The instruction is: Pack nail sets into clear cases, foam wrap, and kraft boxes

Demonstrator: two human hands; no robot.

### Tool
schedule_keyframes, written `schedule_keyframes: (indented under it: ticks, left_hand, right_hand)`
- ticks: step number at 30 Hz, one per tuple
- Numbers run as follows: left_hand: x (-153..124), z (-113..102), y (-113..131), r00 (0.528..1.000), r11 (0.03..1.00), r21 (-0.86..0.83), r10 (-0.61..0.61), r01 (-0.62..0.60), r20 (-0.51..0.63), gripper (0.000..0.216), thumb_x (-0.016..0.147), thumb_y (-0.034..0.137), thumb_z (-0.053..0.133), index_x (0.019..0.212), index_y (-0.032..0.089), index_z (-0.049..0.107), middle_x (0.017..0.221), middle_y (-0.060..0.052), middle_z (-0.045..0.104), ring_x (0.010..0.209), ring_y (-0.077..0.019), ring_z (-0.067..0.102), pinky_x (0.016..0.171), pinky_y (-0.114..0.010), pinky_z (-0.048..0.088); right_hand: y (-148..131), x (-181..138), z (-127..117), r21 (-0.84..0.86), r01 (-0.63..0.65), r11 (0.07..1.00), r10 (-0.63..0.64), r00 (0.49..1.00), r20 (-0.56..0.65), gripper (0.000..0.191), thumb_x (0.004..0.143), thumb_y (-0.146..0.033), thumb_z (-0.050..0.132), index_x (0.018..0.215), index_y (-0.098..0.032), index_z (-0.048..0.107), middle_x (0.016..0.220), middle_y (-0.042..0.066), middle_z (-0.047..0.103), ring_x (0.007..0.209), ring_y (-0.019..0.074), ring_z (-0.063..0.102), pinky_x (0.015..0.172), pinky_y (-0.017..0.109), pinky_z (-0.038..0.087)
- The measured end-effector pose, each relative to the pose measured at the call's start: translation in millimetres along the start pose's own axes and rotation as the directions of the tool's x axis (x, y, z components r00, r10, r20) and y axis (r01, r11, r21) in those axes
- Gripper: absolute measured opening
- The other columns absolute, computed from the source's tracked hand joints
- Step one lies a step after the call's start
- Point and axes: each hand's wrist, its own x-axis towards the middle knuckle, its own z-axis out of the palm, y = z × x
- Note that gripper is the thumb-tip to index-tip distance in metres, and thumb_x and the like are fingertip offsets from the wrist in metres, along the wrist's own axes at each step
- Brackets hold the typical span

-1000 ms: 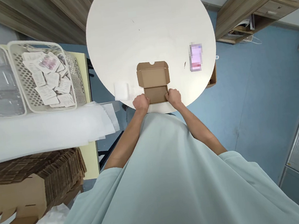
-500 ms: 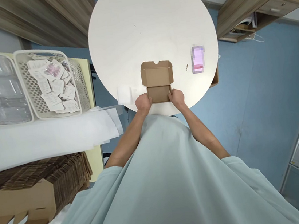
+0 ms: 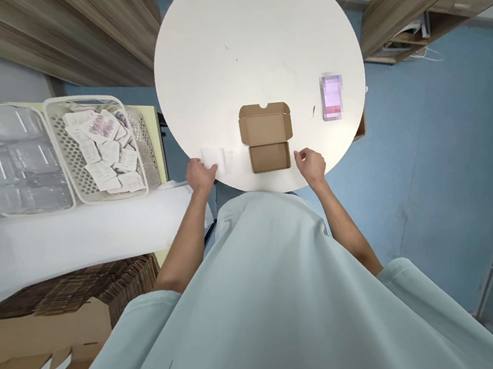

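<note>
An open brown cardboard box [image 3: 270,157] rests on the round white table [image 3: 249,33], its lid laid back away from me and its inside bare. To its left, at the table's edge, lies a white wrapped packet [image 3: 213,160]. My left hand [image 3: 200,175] closes on the packet's near left corner, thumb over its front. Just right of the box, my right hand [image 3: 311,165] hovers with loosely curled fingers, thumb and forefinger apart, holding nothing.
A phone [image 3: 332,97], blurred out, lies on the right of the table. At left stand a white basket [image 3: 58,152] of printed cards and another with clear plastic containers [image 3: 20,160]. White sheets [image 3: 84,233] and stacked flat cardboard boxes [image 3: 123,285] are nearer me.
Both hands have let go of the box. My left hand has moved left onto the white packet; my right hand has drawn off to the right.
</note>
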Motion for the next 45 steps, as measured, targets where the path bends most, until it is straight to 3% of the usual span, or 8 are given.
schedule_keyframes:
  ticks: [13, 18, 21, 27, 29, 32, 38, 45]
  left_hand:
    - [-7.4, -2.2, 11.1, 0.999, 1.0, 0.021, -0.011, 0.012, -0.042, 0.036, 0.094, 0.042, 0.089, 0.114, 0.019, 0.07, 0.144, -0.017, 0.072, 0.13, -0.033, 0.073, 0.117, -0.044, 0.058]
    - [-28.6, -8.3, 19.2, 0.999, 0.995, -0.102, 0.0, -0.004, -0.038, 0.024, 0.091, 0.035, 0.087, 0.102, 0.022, 0.069, 0.121, -0.009, 0.083, 0.12, -0.0298, 0.077, 0.113, -0.043, 0.059]
    - [-47.4, -14.3, 25.9, 1.0, 0.954, -0.298, 0.026, -0.022, 0.01, 0.026, 0.085, 0.034, 0.088, 0.095, 0.022, 0.068, 0.112, -0.007, 0.084, 0.109, -0.0267, 0.078, 0.104, -0.04, 0.062]
    - [-83.6, -22.7, 42.6, 0.917, 0.719, -0.694, 0.3, -0.036, 0.263, 0.04, 0.072, 0.048, 0.094, 0.086, 0.022, 0.068, 0.089, -0.004, 0.078, 0.09, -0.0212, 0.073, 0.083, -0.033, 0.06]
    - [-89.9, -20.7, 51.5, 0.889, 0.69, -0.723, 0.353, -0.037, 0.292, 0.051, 0.063, 0.057, 0.1, 0.084, 0.022, 0.069, 0.085, -0.004, 0.076, 0.088, -0.0213, 0.072, 0.08, -0.033, 0.058]
    - [-92.9, -11.9, 65.7, 0.861, 0.657, -0.752, 0.406, -0.042, 0.306, 0.062, 0.052, 0.064, 0.107, 0.081, 0.023, 0.07, 0.081, -0.003, 0.075, 0.085, -0.0213, 0.07, 0.076, -0.033, 0.056]
    - [-83.4, 21.5, 84.5, 0.88, 0.672, -0.74, 0.359, -0.014, 0.31, 0.053, 0.056, 0.051, 0.109, 0.081, 0.021, 0.073, 0.086, -0.005, 0.08, 0.087, -0.0225, 0.073, 0.08, -0.035, 0.06]
    - [-67.2, 60.3, 102.4, 0.937, 0.832, -0.549, 0.25, -0.079, 0.245, 0.022, 0.079, 0.033, 0.093, 0.091, 0.022, 0.078, 0.1, -0.009, 0.086, 0.107, -0.0323, 0.082, 0.101, -0.043, 0.065]
  right_hand:
    - [-12.1, -12.4, 0.4, 0.056, 0.115, 0.992, -0.118, 0.992, 0.04, 0.034, 0.119, -0.044, 0.055, 0.11, -0.023, 0.079, 0.122, 0.012, 0.088, 0.107, 0.0325, 0.081, 0.089, 0.04, 0.058]
    - [-15.6, -14.6, 3.7, 0.087, 0.191, 0.978, -0.198, 0.977, 0.081, 0.033, 0.118, -0.041, 0.055, 0.109, -0.023, 0.081, 0.12, 0.012, 0.088, 0.107, 0.0326, 0.081, 0.092, 0.042, 0.061]
    - [-17.7, -12.8, 4.4, 0.25, 0.208, 0.946, -0.245, 0.961, 0.127, 0.032, 0.116, -0.046, 0.06, 0.112, -0.023, 0.083, 0.119, 0.011, 0.089, 0.112, 0.031, 0.082, 0.1, 0.044, 0.064]
    - [-15.8, -1.7, 8.6, 0.815, -0.017, 0.579, -0.42, 0.85, 0.316, 0.074, 0.088, -0.073, 0.09, 0.141, -0.022, 0.078, 0.151, 0.013, 0.081, 0.141, 0.0305, 0.075, 0.118, 0.044, 0.063]
    - [-14.4, -0.7, 10.6, 0.868, -0.1, 0.486, -0.462, 0.814, 0.352, 0.08, 0.076, -0.079, 0.096, 0.132, -0.024, 0.082, 0.142, 0.011, 0.084, 0.135, 0.0309, 0.077, 0.115, 0.044, 0.064]
    - [-13.0, -2.2, 13.5, 0.895, -0.124, 0.429, -0.452, 0.828, 0.331, 0.07, 0.066, -0.078, 0.104, 0.109, -0.025, 0.086, 0.117, 0.007, 0.088, 0.116, 0.029, 0.08, 0.106, 0.042, 0.065]
    - [-10.7, 3.9, 21.6, 0.856, -0.059, 0.513, -0.303, 0.921, 0.245, 0.061, 0.064, -0.076, 0.102, 0.083, -0.023, 0.08, 0.087, 0.002, 0.08, 0.088, 0.0222, 0.074, 0.085, 0.036, 0.065]
    - [-14.0, 28.2, 40.8, 0.591, 0.039, 0.806, -0.157, 0.976, 0.149, 0.021, 0.095, -0.04, 0.082, 0.085, -0.022, 0.081, 0.086, 0.002, 0.082, 0.082, 0.0215, 0.075, 0.084, 0.035, 0.06]
